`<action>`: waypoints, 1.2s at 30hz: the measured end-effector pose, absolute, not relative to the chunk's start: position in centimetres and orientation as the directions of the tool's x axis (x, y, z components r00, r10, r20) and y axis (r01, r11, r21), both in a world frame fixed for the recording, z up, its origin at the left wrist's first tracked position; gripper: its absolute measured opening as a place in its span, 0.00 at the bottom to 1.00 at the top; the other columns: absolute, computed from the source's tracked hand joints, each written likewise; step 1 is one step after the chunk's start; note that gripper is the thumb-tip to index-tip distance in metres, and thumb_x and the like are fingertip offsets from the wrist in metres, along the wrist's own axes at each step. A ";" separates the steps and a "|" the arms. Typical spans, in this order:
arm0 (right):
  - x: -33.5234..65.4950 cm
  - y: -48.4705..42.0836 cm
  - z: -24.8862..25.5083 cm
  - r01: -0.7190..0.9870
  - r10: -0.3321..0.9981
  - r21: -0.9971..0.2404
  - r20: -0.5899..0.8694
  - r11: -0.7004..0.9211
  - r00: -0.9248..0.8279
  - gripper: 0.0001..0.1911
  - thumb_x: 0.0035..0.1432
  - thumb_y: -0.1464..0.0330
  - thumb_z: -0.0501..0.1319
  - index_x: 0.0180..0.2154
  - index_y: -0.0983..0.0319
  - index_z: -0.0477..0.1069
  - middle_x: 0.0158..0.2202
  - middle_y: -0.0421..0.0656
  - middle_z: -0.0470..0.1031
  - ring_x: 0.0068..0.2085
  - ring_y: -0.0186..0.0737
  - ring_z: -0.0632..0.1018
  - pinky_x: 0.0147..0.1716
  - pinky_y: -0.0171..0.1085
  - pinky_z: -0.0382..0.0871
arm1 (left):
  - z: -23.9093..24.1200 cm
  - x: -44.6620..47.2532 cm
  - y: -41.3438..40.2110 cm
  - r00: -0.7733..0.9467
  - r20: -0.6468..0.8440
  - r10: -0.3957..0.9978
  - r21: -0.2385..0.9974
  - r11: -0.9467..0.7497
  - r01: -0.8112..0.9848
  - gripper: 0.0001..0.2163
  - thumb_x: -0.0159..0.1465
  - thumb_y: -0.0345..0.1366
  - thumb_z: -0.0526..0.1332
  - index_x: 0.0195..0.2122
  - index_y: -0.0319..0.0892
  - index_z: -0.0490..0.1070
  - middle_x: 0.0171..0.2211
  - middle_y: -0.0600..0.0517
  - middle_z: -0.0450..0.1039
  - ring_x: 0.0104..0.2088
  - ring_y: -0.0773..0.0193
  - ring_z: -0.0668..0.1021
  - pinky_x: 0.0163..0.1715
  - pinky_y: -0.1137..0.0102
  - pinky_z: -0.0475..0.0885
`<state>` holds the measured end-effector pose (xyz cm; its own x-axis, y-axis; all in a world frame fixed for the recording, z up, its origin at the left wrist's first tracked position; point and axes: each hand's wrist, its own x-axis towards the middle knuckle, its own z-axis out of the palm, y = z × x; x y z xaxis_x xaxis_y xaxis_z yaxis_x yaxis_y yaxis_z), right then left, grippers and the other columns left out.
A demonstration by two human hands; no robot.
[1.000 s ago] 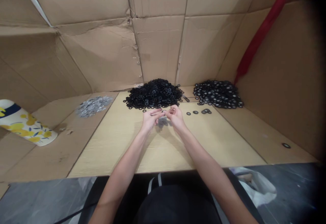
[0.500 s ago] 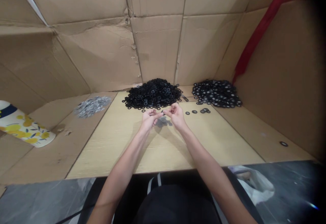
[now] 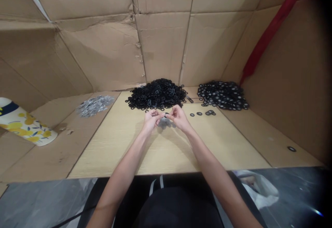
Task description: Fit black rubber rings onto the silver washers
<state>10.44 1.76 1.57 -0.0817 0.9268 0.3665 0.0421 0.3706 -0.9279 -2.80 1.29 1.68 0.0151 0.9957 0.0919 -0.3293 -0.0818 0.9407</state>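
Observation:
My left hand [image 3: 152, 120] and my right hand [image 3: 178, 118] meet over the middle of the board, fingers pinched. Between their fingertips is a small black ring [image 3: 166, 115], held by both; whether a disc sits inside it cannot be made out. Just below my hands lies a little cluster of grey discs [image 3: 166, 123]. Behind them rises a large heap of black rings [image 3: 158, 93]. To the right is a pile of black rings with pale centres [image 3: 223, 95]. A heap of silvery flat discs [image 3: 95, 105] lies on the left.
Several black rings with grey centres [image 3: 199, 113] lie right of my hands, and a lone one [image 3: 291, 149] near the right edge. A small dark tool [image 3: 190, 99] is beside the heap. A patterned bottle [image 3: 28, 124] stands left. Cardboard walls [image 3: 163, 48] enclose the table.
My hands stay together over the grey discs; the black ring between the fingertips now shows more clearly. The view has shifted slightly. The piles look the same.

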 end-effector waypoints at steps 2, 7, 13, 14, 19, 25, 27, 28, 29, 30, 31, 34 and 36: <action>10.6 1.7 1.6 0.125 0.916 -0.908 0.392 0.400 -0.089 0.15 0.40 0.67 0.61 0.27 0.59 0.53 0.21 0.32 0.58 0.23 0.30 0.63 0.24 0.32 0.57 | 1.4 -2.9 1.4 0.029 0.100 0.995 0.953 -0.088 -0.289 0.18 0.41 0.35 0.69 0.19 0.40 0.55 0.11 0.63 0.55 0.09 0.80 0.57 0.10 0.79 0.46; 10.9 1.6 1.9 0.204 0.895 -0.871 0.436 0.446 -0.093 0.12 0.42 0.69 0.60 0.28 0.59 0.56 0.23 0.33 0.60 0.25 0.30 0.63 0.25 0.32 0.56 | 1.2 -2.7 1.3 0.060 0.108 0.992 0.962 -0.089 -0.258 0.18 0.42 0.38 0.68 0.21 0.40 0.57 0.11 0.63 0.55 0.09 0.79 0.57 0.09 0.79 0.44; 11.0 1.4 2.8 -0.199 0.984 -0.970 0.161 0.142 -0.080 0.18 0.36 0.69 0.64 0.28 0.59 0.56 0.19 0.31 0.59 0.21 0.27 0.61 0.22 0.30 0.52 | 1.2 -2.2 1.1 0.054 0.140 0.989 0.954 -0.120 -0.274 0.19 0.42 0.40 0.68 0.27 0.42 0.57 0.09 0.66 0.54 0.08 0.78 0.57 0.09 0.79 0.45; 11.0 1.3 2.9 -0.257 0.989 -0.964 0.102 0.072 -0.106 0.18 0.35 0.69 0.65 0.28 0.60 0.56 0.18 0.30 0.59 0.20 0.26 0.61 0.21 0.29 0.51 | 1.2 -2.2 1.1 0.049 0.143 0.989 0.955 -0.125 -0.269 0.19 0.42 0.40 0.68 0.28 0.42 0.57 0.10 0.65 0.55 0.08 0.77 0.57 0.09 0.79 0.46; 11.3 1.0 3.5 -0.384 0.985 -0.922 0.012 -0.056 -0.172 0.16 0.30 0.74 0.66 0.25 0.62 0.61 0.18 0.32 0.60 0.19 0.24 0.60 0.19 0.29 0.48 | 1.3 -2.4 1.1 0.035 0.139 0.990 0.960 -0.126 -0.252 0.19 0.41 0.39 0.68 0.27 0.42 0.58 0.10 0.64 0.57 0.08 0.77 0.58 0.09 0.79 0.46; 11.6 1.2 3.6 -0.322 0.986 -0.942 -0.040 -0.091 -0.162 0.13 0.33 0.70 0.66 0.24 0.63 0.64 0.21 0.35 0.66 0.22 0.27 0.65 0.19 0.29 0.53 | 1.2 -2.2 1.1 -0.034 0.105 0.994 0.955 -0.110 -0.275 0.17 0.41 0.38 0.68 0.24 0.41 0.59 0.10 0.64 0.55 0.09 0.78 0.58 0.09 0.79 0.47; 11.4 1.3 3.4 -0.300 0.990 -0.951 -0.037 -0.076 -0.134 0.11 0.37 0.66 0.64 0.25 0.63 0.64 0.24 0.38 0.69 0.23 0.28 0.67 0.20 0.29 0.55 | 1.1 -2.1 1.1 -0.112 0.074 0.991 0.942 -0.106 -0.318 0.17 0.41 0.37 0.68 0.24 0.41 0.58 0.11 0.64 0.55 0.09 0.78 0.59 0.10 0.80 0.47; 11.3 1.3 3.2 -0.289 0.992 -0.955 -0.033 -0.066 -0.118 0.11 0.39 0.65 0.63 0.26 0.62 0.65 0.25 0.39 0.71 0.24 0.29 0.68 0.20 0.30 0.56 | 1.0 -2.0 1.1 -0.152 0.054 0.987 0.934 -0.104 -0.342 0.17 0.41 0.36 0.68 0.24 0.41 0.58 0.11 0.64 0.56 0.10 0.79 0.59 0.10 0.80 0.47; 11.1 1.4 3.1 -0.275 0.994 -0.960 -0.026 -0.054 -0.103 0.12 0.39 0.64 0.63 0.27 0.62 0.65 0.26 0.40 0.72 0.24 0.30 0.69 0.21 0.30 0.57 | 1.0 -2.0 1.1 -0.185 0.032 0.982 0.926 -0.099 -0.364 0.17 0.42 0.35 0.68 0.24 0.41 0.57 0.11 0.64 0.56 0.10 0.79 0.59 0.10 0.80 0.47; 10.9 1.4 2.9 -0.256 0.996 -0.966 -0.017 -0.039 -0.088 0.13 0.39 0.64 0.63 0.28 0.62 0.65 0.27 0.41 0.73 0.25 0.31 0.69 0.21 0.30 0.58 | 1.0 -2.0 1.1 -0.208 0.011 0.978 0.919 -0.092 -0.382 0.17 0.42 0.34 0.68 0.24 0.41 0.57 0.12 0.64 0.56 0.10 0.79 0.59 0.11 0.80 0.48; 10.7 1.4 2.7 -0.235 0.998 -0.972 -0.003 -0.019 -0.067 0.14 0.38 0.64 0.64 0.29 0.62 0.65 0.27 0.41 0.73 0.25 0.31 0.70 0.21 0.30 0.58 | 0.9 -2.0 1.1 -0.221 -0.006 0.975 0.915 -0.084 -0.395 0.17 0.42 0.34 0.68 0.24 0.41 0.57 0.12 0.64 0.56 0.11 0.79 0.59 0.11 0.80 0.48; 10.1 1.4 2.3 -0.167 0.997 -0.983 0.071 0.072 0.015 0.17 0.34 0.68 0.66 0.30 0.62 0.65 0.25 0.39 0.72 0.25 0.32 0.70 0.23 0.31 0.59 | 1.0 -1.9 1.0 -0.221 -0.025 0.975 0.911 -0.069 -0.407 0.17 0.42 0.33 0.68 0.24 0.41 0.57 0.12 0.64 0.56 0.11 0.79 0.59 0.11 0.80 0.47; 9.9 1.5 2.1 -0.125 0.987 -0.981 0.142 0.151 0.077 0.17 0.34 0.68 0.66 0.29 0.62 0.65 0.23 0.38 0.72 0.25 0.32 0.71 0.25 0.32 0.61 | 1.0 -1.8 0.9 -0.200 -0.016 0.980 0.914 -0.067 -0.401 0.17 0.41 0.34 0.68 0.24 0.41 0.57 0.11 0.64 0.55 0.11 0.79 0.59 0.11 0.80 0.47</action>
